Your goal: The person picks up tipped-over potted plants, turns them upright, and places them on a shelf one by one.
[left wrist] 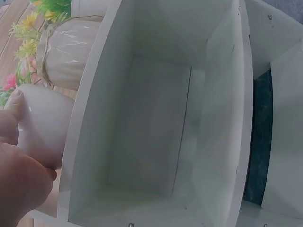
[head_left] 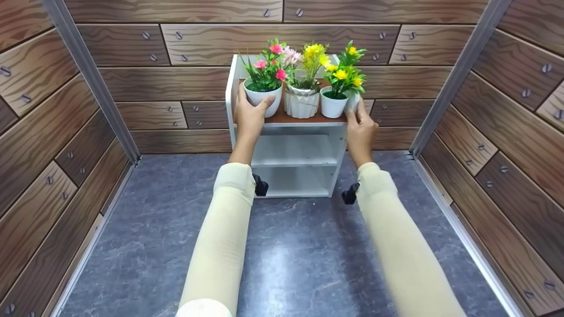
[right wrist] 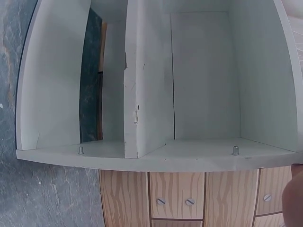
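A small white shelf unit (head_left: pixel 291 126) with a brown top board stands against the back wall. On its top is a white flowerpot (head_left: pixel 269 102) with pink flowers, and my left hand (head_left: pixel 252 116) grips it, thumb across the front and fingers round its left side. The left wrist view shows this pot (left wrist: pixel 45 123) beside a ribbed pot (left wrist: pixel 71 53). My right hand (head_left: pixel 362 130) pinches the raised right side panel (head_left: pixel 354 100) of the shelf unit, near a small white pot (head_left: pixel 333 107) with yellow flowers. Only a bit of that hand (right wrist: pixel 294 196) enters the right wrist view.
A ribbed white pot (head_left: pixel 302 103) with yellow and pale pink flowers stands between the other two. Below the top are open compartments (head_left: pixel 291 149). Wood-patterned walls (head_left: pixel 145 83) enclose the grey marbled floor (head_left: pixel 154 246) on three sides. Small metal pegs (right wrist: pixel 236 150) stick out inside the unit.
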`<control>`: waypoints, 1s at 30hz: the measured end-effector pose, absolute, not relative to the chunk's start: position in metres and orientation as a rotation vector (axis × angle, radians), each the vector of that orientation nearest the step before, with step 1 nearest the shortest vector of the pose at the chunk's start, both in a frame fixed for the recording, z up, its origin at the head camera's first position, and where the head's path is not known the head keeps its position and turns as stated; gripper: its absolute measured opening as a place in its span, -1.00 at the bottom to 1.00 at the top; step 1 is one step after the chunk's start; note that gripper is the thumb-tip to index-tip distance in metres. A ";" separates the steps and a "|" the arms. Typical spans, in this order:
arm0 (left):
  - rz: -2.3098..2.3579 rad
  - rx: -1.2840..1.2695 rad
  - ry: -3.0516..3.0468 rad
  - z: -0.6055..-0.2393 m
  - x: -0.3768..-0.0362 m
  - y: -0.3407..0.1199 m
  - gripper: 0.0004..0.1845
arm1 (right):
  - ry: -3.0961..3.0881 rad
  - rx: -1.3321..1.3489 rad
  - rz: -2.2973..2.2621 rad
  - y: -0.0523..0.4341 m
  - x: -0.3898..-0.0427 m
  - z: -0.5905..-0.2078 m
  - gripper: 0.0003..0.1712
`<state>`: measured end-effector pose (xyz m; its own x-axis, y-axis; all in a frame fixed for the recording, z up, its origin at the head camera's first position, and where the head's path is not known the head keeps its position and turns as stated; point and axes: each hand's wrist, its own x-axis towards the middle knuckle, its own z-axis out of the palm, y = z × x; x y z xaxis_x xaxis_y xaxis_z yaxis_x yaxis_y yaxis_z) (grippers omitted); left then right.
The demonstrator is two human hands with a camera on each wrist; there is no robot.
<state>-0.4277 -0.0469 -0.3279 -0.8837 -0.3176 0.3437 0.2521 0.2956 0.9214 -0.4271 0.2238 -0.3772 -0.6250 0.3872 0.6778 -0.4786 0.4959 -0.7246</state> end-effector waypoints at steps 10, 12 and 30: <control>-1.678 0.015 -2.047 -0.332 -0.435 -0.047 0.04 | -1.873 0.050 1.234 0.223 -0.427 -0.379 -0.48; -1.679 0.007 -2.051 -0.332 -0.435 -0.047 0.04 | -1.882 0.045 1.225 0.223 -0.427 -0.380 -0.48; -1.616 -0.059 -2.116 -0.342 -0.414 -0.055 0.12 | -2.092 0.085 0.884 0.240 -0.421 -0.375 -0.58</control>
